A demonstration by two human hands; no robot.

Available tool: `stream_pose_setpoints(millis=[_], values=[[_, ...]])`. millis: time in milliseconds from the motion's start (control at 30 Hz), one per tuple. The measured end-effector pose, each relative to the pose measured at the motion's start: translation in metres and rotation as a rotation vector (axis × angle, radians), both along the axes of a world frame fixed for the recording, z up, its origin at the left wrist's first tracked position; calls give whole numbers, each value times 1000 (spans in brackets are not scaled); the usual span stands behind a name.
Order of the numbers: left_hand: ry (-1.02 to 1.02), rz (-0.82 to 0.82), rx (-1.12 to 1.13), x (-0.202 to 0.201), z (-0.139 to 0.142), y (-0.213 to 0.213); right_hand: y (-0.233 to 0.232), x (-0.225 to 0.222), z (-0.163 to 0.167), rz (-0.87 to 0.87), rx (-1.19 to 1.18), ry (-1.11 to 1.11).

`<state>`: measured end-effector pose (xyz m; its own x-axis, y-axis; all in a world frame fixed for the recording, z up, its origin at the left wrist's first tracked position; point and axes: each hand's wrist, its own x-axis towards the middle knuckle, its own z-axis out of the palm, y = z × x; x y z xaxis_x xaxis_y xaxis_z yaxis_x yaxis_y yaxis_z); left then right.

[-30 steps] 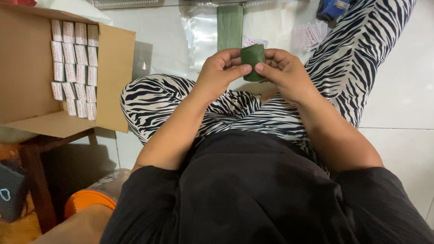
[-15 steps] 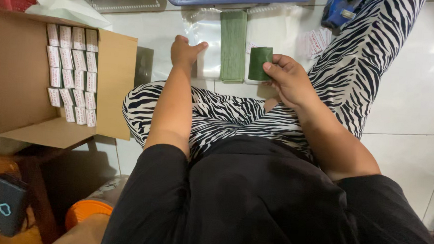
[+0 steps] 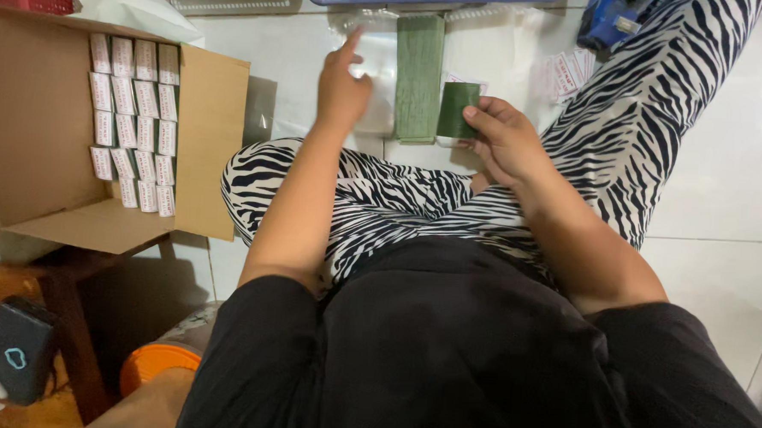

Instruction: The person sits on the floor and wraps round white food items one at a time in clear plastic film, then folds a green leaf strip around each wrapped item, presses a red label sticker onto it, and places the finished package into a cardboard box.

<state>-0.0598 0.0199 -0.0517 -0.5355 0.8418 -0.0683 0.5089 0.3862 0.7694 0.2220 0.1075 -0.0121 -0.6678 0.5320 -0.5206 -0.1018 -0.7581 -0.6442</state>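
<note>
Green packet [image 3: 457, 110] gripped right; left hand [image 3: 342, 86] outstretched.

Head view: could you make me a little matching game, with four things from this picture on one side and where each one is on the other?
Things:
1. small green wrapped piece
2. long green stack
3. cardboard box
4. left hand

Places:
A. lying flat on the floor
B. held in the right hand
C. far left, with rows of small white packets inside
D. reaching over clear plastic bags

Pairs: 1-B, 2-A, 3-C, 4-D

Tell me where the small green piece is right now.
The small green piece is in the right hand, just right of the long green stack on the floor.
</note>
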Motion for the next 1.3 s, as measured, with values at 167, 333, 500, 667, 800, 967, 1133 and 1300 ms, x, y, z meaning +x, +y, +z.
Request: stream_pose_setpoints(millis=[167, 333, 500, 667, 800, 967, 1133, 1300], values=[[343, -516, 52, 88, 92, -22, -4, 12, 3, -10, -50, 140], [522, -481, 405, 121, 131, -41, -17, 34, 30, -93, 83, 55], [-407, -85, 307, 163, 105, -30, -34, 46, 53, -87, 241, 80], [-831, 18, 252, 175, 95, -33, -41, 59, 79, 2, 440, -83], [-848, -10, 275, 183, 102, -38, -45, 69, 92, 20, 381, -235], [-875, 22, 304, 196, 108, -39, -46, 70, 91, -43, 506, -69], [-805, 48, 278, 199, 113, -39, -47, 76, 96, 38, 498, -220], [-835, 59, 255, 199, 118, -42, -48, 78, 108, 62, 490, -194]])
